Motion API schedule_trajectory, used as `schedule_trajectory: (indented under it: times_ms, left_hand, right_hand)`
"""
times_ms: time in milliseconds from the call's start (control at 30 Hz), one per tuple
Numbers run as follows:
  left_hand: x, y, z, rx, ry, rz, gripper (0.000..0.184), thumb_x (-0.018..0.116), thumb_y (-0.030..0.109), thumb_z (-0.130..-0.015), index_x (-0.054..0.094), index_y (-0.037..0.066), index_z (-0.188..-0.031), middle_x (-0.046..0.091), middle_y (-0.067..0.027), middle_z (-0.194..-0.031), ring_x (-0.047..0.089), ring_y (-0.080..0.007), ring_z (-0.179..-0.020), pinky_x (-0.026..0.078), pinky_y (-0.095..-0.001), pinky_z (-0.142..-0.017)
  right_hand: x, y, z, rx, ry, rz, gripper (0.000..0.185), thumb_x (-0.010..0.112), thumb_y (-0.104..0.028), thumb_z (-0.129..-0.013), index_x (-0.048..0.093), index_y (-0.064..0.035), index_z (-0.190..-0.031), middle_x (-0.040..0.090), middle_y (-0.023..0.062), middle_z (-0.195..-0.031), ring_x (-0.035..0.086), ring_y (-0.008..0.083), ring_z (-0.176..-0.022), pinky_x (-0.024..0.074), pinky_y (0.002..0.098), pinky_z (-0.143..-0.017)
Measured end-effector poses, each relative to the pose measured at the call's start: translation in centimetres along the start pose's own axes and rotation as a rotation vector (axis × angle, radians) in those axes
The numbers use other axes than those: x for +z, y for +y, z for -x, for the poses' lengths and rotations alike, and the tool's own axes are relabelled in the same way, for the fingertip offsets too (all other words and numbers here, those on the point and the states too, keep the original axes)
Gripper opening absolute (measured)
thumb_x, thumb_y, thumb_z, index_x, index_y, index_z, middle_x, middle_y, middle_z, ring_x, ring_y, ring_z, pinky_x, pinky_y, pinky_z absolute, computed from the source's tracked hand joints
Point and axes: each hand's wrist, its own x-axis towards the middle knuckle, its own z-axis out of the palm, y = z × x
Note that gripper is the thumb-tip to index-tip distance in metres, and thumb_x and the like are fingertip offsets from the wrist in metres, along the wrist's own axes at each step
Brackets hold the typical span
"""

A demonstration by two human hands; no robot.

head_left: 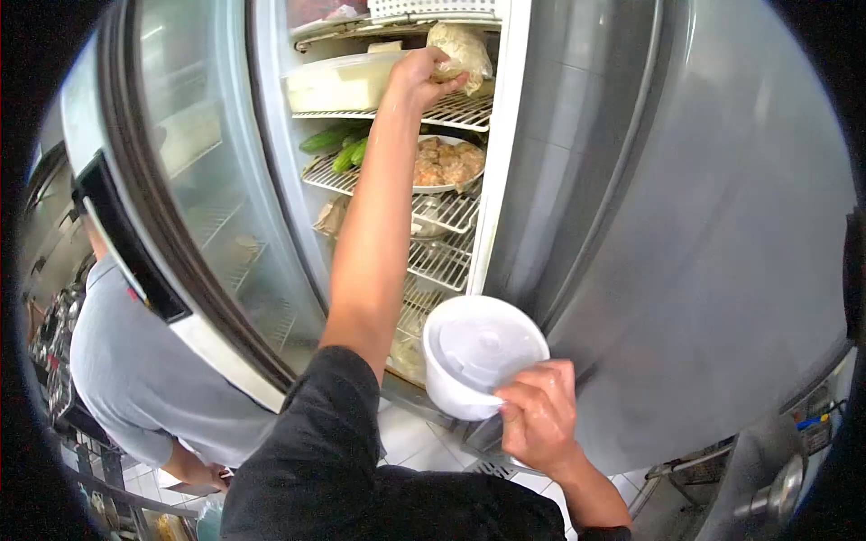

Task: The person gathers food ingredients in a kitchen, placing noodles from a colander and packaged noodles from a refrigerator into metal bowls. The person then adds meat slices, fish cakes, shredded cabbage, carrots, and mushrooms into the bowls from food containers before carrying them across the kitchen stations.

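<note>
Inside the open fridge (510, 171), at the right end of an upper wire shelf (465, 115), the left hand (426, 79) has its thumb and fingers curved around the near left side of a pale, crumpled plastic bag (461, 52). How tightly it grips cannot be told. To the left of the bag, a wide whitish tub (338, 85) takes up most of the same shelf. Below it, green vegetables (327, 139) lie toward the left edge of the next shelf, and a plate (431, 188) heaped with brownish pieces (447, 161) sits toward its right edge. Part of a white perforated basket (435, 8) shows above the bag.

Near the lower right corner of the fridge opening, the right hand (543, 410) holds a white bowl (446, 383), the grip narrow, thumb and fingers pinching its rim. A translucent, round, lid-like piece (483, 345) lies within the bowl's mouth. Left of the glass door (194, 117), a person in a grey shirt (162, 361) bends forward, well apart from both hands.
</note>
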Motion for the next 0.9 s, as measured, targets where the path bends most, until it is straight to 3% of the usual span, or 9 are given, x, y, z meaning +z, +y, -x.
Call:
schedule_trajectory:
  times_ms: [100,300,400,533,600,667,733,833,900]
  left_hand:
    - [-3.0,0.9,5.1,0.169,-0.127,0.071,0.023,0.050,-0.005,-0.083,0.045,-0.003,-0.106,0.046,-0.0177,-0.104,0.051,-0.0327,-0.092,0.056,-0.0518,-0.081]
    - [-9.3,-1.1,17.8,0.457,0.172,0.061,0.013,0.053,0.001,-0.085,0.044,0.004,-0.094,0.047,-0.0072,-0.095,0.051,-0.0179,-0.088,0.052,-0.0454,-0.082]
    - [-12.0,-3.3,22.3,0.431,0.302,0.097,0.014,0.053,0.002,-0.086,0.041,0.007,-0.091,0.046,-0.0052,-0.093,0.048,-0.0160,-0.087,0.049,-0.0444,-0.084]
    - [-14.5,-5.3,26.3,0.340,0.344,0.115,0.016,0.053,0.001,-0.087,0.040,0.008,-0.090,0.045,-0.0044,-0.094,0.046,-0.0152,-0.085,0.046,-0.0443,-0.085]
    - [-15.6,-6.1,28.2,0.282,0.337,0.118,0.015,0.053,0.002,-0.088,0.041,0.010,-0.092,0.046,-0.0040,-0.093,0.046,-0.0151,-0.086,0.045,-0.0458,-0.087]
    - [-16.7,-6.7,29.5,0.228,0.317,0.108,0.012,0.051,0.005,-0.090,0.042,0.013,-0.094,0.048,-0.0036,-0.092,0.048,-0.0152,-0.088,0.042,-0.0489,-0.090]
    - [-17.2,-6.9,30.8,0.180,0.284,0.127,0.012,0.050,0.003,-0.090,0.043,0.012,-0.094,0.048,-0.0031,-0.092,0.048,-0.0147,-0.088,0.043,-0.0501,-0.090]
    - [-17.4,-6.5,32.2,0.113,0.240,0.185,0.016,0.054,0.001,-0.087,0.043,0.011,-0.093,0.051,-0.0044,-0.096,0.052,-0.0180,-0.093,0.044,-0.0462,-0.088]
    - [-17.1,-5.9,32.8,0.077,0.226,0.185,0.011,0.049,0.004,-0.092,0.044,0.013,-0.095,0.050,-0.0020,-0.091,0.050,-0.0154,-0.088,0.044,-0.0529,-0.092]
  right_hand:
    - [-0.7,-1.0,-1.0,-0.030,0.036,0.026,0.021,0.066,0.003,-0.069,0.062,-0.0050,-0.087,0.058,0.0103,-0.084,0.054,0.0281,-0.075,0.0438,0.0407,-0.071]
    - [-1.1,-2.6,-5.4,-0.117,0.147,0.115,0.021,0.064,0.007,-0.067,0.059,-0.0033,-0.085,0.056,0.0115,-0.082,0.052,0.0296,-0.076,0.0433,0.0401,-0.069]
    - [0.0,-3.0,-10.3,-0.194,0.261,0.182,0.018,0.062,0.009,-0.067,0.056,-0.0012,-0.081,0.055,0.0126,-0.080,0.052,0.0303,-0.075,0.0433,0.0387,-0.068]
    - [3.8,-1.5,-19.7,-0.397,0.404,0.301,0.012,0.065,0.002,-0.071,0.059,0.0010,-0.081,0.059,0.0147,-0.083,0.055,0.0312,-0.080,0.0435,0.0387,-0.074]
    - [6.0,0.1,-24.1,-0.371,0.359,0.389,0.021,0.068,-0.010,-0.076,0.064,0.0016,-0.093,0.063,0.0174,-0.091,0.058,0.0338,-0.089,0.0439,0.0401,-0.083]
    - [8.4,0.7,-27.3,-0.308,0.417,0.295,0.010,0.059,0.004,-0.070,0.062,0.0001,-0.079,0.061,0.0166,-0.087,0.057,0.0351,-0.087,0.0463,0.0438,-0.079]
    - [10.9,4.3,-29.6,-0.295,0.362,0.331,0.009,0.060,0.005,-0.070,0.060,-0.0012,-0.077,0.055,0.0187,-0.088,0.049,0.0392,-0.091,0.0434,0.0459,-0.080]
    - [13.1,10.0,-31.7,-0.256,0.217,0.504,0.015,0.060,0.004,-0.070,0.062,0.0005,-0.084,0.057,0.0181,-0.091,0.050,0.0388,-0.095,0.0440,0.0456,-0.083]
    - [12.9,11.0,-31.9,-0.151,0.155,0.524,0.018,0.059,0.005,-0.071,0.063,0.0014,-0.088,0.056,0.0182,-0.093,0.050,0.0389,-0.095,0.0438,0.0454,-0.086]
